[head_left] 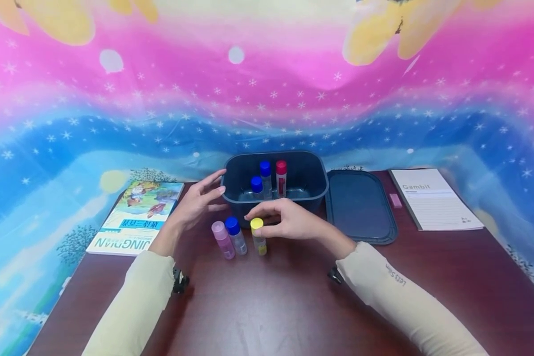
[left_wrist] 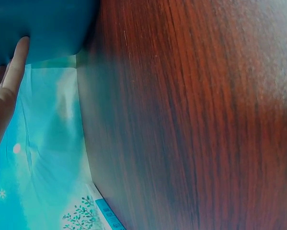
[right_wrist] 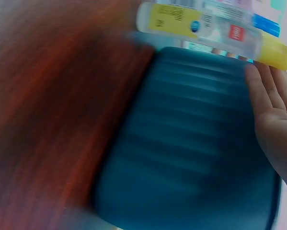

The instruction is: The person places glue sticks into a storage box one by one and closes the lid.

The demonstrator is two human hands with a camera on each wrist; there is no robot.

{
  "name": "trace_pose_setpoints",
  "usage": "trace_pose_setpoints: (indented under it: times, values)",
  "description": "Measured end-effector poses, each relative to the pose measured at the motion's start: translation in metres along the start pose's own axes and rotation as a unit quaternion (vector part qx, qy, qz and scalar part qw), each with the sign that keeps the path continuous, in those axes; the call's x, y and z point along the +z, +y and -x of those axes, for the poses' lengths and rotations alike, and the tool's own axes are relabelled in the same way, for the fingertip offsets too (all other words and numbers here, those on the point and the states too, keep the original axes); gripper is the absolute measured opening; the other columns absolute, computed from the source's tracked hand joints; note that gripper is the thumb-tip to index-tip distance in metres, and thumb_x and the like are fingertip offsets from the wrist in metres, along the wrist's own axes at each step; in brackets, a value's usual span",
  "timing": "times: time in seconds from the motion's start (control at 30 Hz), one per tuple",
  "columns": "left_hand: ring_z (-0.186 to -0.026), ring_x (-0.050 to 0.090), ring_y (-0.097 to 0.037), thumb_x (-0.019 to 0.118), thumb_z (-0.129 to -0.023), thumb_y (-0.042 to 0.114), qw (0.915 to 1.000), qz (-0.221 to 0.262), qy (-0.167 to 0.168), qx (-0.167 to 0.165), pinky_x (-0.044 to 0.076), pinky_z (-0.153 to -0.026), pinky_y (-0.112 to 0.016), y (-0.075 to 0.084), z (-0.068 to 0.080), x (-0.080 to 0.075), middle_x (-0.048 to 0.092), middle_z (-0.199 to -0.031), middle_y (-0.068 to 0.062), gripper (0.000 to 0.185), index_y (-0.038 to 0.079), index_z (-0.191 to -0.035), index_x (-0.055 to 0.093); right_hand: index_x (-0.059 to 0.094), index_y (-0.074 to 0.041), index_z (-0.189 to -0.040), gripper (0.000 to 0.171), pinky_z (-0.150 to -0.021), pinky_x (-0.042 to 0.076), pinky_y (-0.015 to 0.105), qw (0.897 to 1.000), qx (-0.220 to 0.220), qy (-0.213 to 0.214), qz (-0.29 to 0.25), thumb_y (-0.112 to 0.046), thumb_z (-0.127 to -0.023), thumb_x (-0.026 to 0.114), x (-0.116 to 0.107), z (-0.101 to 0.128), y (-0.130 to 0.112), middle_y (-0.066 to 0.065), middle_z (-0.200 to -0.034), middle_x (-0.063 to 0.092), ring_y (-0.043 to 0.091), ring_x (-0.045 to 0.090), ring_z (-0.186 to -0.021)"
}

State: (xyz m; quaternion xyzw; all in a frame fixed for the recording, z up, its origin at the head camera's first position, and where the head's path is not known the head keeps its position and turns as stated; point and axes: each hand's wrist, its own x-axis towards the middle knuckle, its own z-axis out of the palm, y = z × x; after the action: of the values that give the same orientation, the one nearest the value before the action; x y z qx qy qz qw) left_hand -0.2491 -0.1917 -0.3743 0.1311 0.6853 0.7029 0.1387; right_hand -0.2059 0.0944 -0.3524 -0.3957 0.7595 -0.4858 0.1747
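Cream sleeves point(head_left: 129, 301) come in from the near edge, on the near side of the dark bin point(head_left: 302, 168), over a reddish-brown table point(head_left: 267, 306). From one reaches the left hand point(head_left: 196, 202), its fingers fairly straight and spread against the bin's left side — touching it, clasping nothing.

Just in front of the bin, the right hand point(head_left: 291, 220) pinches the yellow-capped tube point(head_left: 260, 244) near its cap between thumb and finger. That tube is clear, with a yellow label and a small red mark, and the wrist view shows it close up. Also in front of the bin, a little left of the pinched tube, are a pink tube point(head_left: 224, 241) and a blue-capped tube point(head_left: 237, 237), side by side.

Inside the bin stand three more tubes: two with blue caps point(head_left: 265, 168) and one with a red cap point(head_left: 281, 180).

Right of the bin lies a dark lid point(head_left: 360, 207); farther right, a small pink block point(head_left: 395, 200) and a "Gambit" notepad point(head_left: 436, 200). Left of the bin are books point(head_left: 138, 217) — the top cover illustrated — and behind it hangs a pink-and-blue cloth point(head_left: 267, 94) with snowflakes.
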Motion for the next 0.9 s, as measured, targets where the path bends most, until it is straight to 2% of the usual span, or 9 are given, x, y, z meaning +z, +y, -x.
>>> trace_pose_setpoints:
  times: [0.13, 0.33, 0.6, 0.73, 0.9]
  values:
    - [-0.14, 0.04, -0.049, 0.059, -0.104, 0.02, 1.0, 0.002, 0.003, 0.0, 0.05, -0.098, -0.057, 0.0, 0.0, 0.0, 0.029, -0.161, -0.018, 0.064, 0.016, -0.161, 0.031, 0.066, -0.006, -0.128, 0.036, -0.1, 0.053, 0.035, 1.0, 0.006, -0.008, 0.003, -0.018, -0.095, 0.073, 0.005, -0.001, 0.007, -0.001, -0.124, 0.068, 0.013, 0.064, -0.117]
    - [-0.14, 0.039, -0.049, 0.058, -0.104, 0.019, 1.0, 0.007, 0.002, 0.0, 0.049, -0.098, -0.057, 0.0, 0.0, 0.0, 0.029, -0.161, -0.018, 0.063, 0.016, -0.161, 0.031, 0.066, -0.004, -0.126, 0.033, -0.1, 0.053, 0.039, 1.0, 0.001, -0.005, 0.001, -0.016, -0.096, 0.072, 0.01, -0.003, 0.013, 0.01, -0.124, 0.068, 0.015, 0.063, -0.112]
    - [-0.14, 0.039, -0.049, 0.059, -0.104, 0.019, 1.0, 0.007, 0.0, 0.002, 0.048, -0.099, -0.059, -0.001, 0.0, 0.0, 0.029, -0.161, -0.018, 0.064, 0.016, -0.161, 0.031, 0.069, -0.007, -0.123, 0.03, -0.097, 0.055, 0.041, 1.0, -0.006, 0.002, 0.018, -0.018, -0.095, 0.072, 0.009, -0.004, 0.011, 0.006, -0.12, 0.07, 0.015, 0.063, -0.108]
    - [-0.14, 0.039, -0.049, 0.058, -0.104, 0.019, 0.9999, 0.011, 0.0, 0.004, 0.047, -0.099, -0.06, -0.001, 0.0, 0.0, 0.028, -0.162, -0.019, 0.063, 0.015, -0.161, 0.03, 0.069, -0.009, -0.123, 0.029, -0.093, 0.057, 0.035, 0.999, -0.005, 0.017, 0.03, -0.019, -0.096, 0.072, 0.005, -0.003, 0.005, 0.002, -0.118, 0.071, 0.015, 0.064, -0.107]
    - [-0.141, 0.038, -0.049, 0.058, -0.104, 0.018, 0.9999, 0.013, -0.001, 0.006, 0.048, -0.099, -0.06, -0.001, -0.001, -0.001, 0.027, -0.162, -0.02, 0.063, 0.014, -0.161, 0.03, 0.069, -0.008, -0.12, 0.026, -0.089, 0.059, 0.035, 0.998, -0.019, 0.05, 0.022, -0.016, -0.096, 0.072, -0.007, 0.0, -0.006, 0.008, -0.117, 0.072, 0.018, 0.067, -0.107]
